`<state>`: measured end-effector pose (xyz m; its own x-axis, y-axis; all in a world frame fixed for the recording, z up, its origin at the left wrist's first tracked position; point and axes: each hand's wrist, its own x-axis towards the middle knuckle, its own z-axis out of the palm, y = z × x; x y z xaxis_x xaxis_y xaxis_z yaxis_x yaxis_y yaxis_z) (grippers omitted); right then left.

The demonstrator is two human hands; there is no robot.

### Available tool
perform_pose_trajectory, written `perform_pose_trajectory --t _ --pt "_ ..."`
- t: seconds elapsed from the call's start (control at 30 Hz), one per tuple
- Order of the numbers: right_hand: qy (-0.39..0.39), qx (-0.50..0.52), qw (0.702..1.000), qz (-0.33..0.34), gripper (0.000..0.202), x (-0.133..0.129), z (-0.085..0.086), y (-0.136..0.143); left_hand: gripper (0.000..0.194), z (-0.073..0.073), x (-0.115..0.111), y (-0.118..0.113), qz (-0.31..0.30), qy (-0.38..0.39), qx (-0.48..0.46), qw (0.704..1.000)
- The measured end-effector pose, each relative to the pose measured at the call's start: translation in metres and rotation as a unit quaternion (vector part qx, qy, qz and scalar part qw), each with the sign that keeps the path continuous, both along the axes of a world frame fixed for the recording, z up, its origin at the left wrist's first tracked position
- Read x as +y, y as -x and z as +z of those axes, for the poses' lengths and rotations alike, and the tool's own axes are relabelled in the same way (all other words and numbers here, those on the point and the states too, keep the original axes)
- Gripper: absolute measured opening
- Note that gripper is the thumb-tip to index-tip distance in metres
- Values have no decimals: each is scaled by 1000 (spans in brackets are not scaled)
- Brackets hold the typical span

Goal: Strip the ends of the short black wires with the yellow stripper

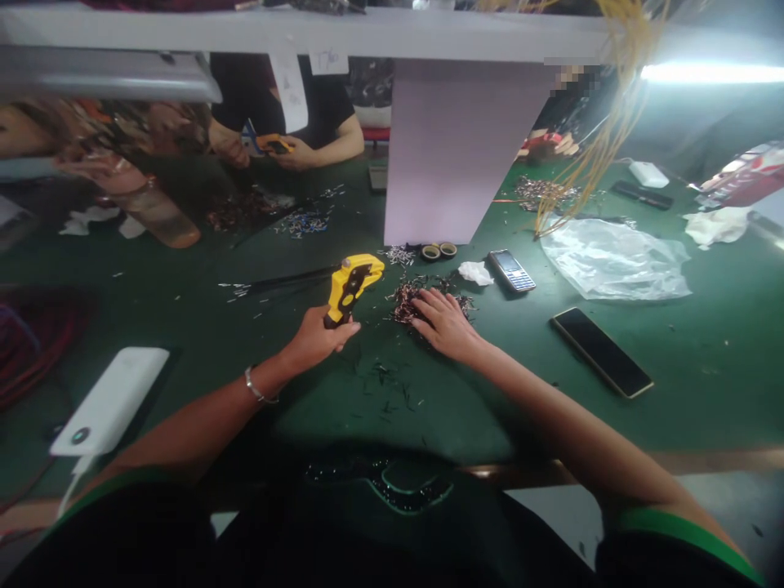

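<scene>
Left hand (pixel 315 335) gripping yellow tool (pixel 352 287), just left of the pile of small pieces (pixel 403 304). Right hand (pixel 450 327) lies on the pile, fingers loosely spread. Keypad phone (pixel 512 271) right of pile, past crumpled white tissue (pixel 475 273).

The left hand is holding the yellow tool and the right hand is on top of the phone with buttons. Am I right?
Not quite: the head view shows the right hand on the pile of small pieces, not on the phone with buttons, which lies apart from it. The left hand does hold the yellow tool.
</scene>
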<state>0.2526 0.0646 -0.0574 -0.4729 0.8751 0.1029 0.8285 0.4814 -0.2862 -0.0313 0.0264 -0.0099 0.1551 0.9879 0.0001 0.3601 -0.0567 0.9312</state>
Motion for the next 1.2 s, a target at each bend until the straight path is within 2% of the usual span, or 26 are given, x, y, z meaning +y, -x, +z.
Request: perform_pose_trajectory --t 0.17,0.27,0.4,0.5,0.6,0.7,0.83,1.0,1.2 --pt "-37 -11 996 -79 57 -23 -9 -30 21 1 -1 -4 -11 24 -43 999" --pt "-58 -11 995 -80 56 -30 -7 -28 20 1 -2 -5 -20 35 -54 998" --pt "-110 18 994 11 40 -27 14 3 16 0 -1 -6 -78 65 -80 992" --pt "-122 -17 989 88 33 -18 27 34 15 2 -1 -6 -145 104 -120 977" --pt "-121 -73 979 146 29 -7 31 57 22 6 -1 -5 -193 138 -172 956" --pt "-108 -88 975 175 30 0 30 68 28 9 0 -3 -215 178 -219 935" --pt "-111 -103 969 196 31 5 33 73 30 10 2 0 -197 247 -287 904" --pt "-101 -138 962 214 26 14 35 75 29 10 8 3 -157 252 -319 900" --pt "-15 -36 996 77 17 33 50 61 26 22 16 14 -65 171 -331 926"
